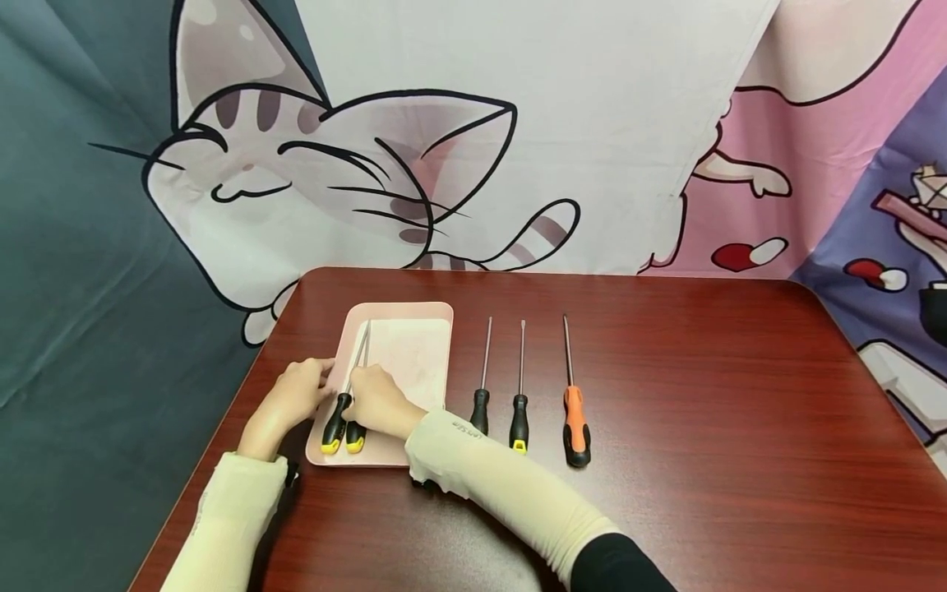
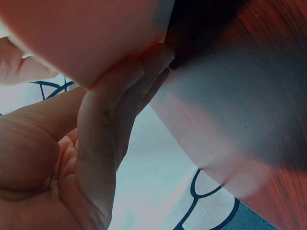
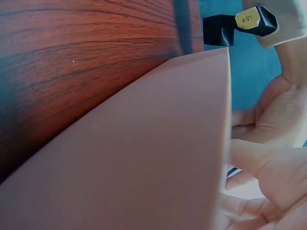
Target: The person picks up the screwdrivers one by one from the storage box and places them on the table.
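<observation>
Counting 5 screwdrivers: 2 in the tray, 3 on the surface (image 1: 703,411). 1 pink tray (image 1: 401,311), left of the loose three. In it, 2 black-and-yellow screwdrivers side by side: left one (image 1: 336,423), right one (image 1: 357,437), handles toward the person. Left hand (image 1: 292,393) at tray's left rim, fingers and thumb pinching the rim. Right hand (image 1: 381,400) over the tray, at the shafts and handle tops of that pair; fingers curled, but can't tell if they pinch one, contact hidden. Loose row, spaced apart: 2 with black handles, first (image 1: 480,409) partly behind the right sleeve (image 1: 503,481), second (image 1: 520,419) showing yellow at its end; then 1 orange-and-black screwdriver (image 1: 575,419).
</observation>
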A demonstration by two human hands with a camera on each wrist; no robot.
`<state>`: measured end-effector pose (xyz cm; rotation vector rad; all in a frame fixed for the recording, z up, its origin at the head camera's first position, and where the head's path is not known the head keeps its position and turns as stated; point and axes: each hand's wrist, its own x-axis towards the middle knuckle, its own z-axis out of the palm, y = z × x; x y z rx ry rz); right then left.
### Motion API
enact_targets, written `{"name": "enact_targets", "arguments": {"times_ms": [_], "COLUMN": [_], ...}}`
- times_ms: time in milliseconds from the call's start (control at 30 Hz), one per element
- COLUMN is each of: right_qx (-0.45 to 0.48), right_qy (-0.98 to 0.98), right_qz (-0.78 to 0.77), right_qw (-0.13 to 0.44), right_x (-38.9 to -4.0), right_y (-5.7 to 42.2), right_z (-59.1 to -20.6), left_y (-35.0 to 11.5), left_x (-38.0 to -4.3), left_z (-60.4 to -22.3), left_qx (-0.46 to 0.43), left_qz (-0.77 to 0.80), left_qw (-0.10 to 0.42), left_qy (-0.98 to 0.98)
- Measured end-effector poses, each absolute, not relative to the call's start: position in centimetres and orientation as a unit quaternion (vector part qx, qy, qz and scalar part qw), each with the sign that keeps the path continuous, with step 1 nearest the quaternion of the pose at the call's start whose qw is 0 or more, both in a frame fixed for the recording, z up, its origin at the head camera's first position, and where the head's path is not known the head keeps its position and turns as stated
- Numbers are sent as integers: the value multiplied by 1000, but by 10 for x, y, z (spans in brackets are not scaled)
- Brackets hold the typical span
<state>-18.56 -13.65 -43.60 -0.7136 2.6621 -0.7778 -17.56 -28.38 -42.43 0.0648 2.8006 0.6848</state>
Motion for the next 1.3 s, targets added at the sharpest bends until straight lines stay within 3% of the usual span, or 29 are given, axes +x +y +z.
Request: {"name": "enact_targets", "arguments": {"times_ms": [433, 867, 1300], "right_qx": [-208, -137, -113], "right_qy": [926, 924, 928], "right_qz": [-287, -322, -318], "right_qw": [127, 151, 157], "right_x": [-187, -192, -192], "right_y": [-139, -136, -131], "right_z": [-446, -446, -439], "left_y": [-286, -282, -280], "left_x": [-176, -178, -177], "left_z": [-426, -424, -423], "left_qx": [31, 48, 45], "left_qz": [222, 190, 192], "left_qw": [120, 93, 103], "left_qy": [967, 976, 975]}}
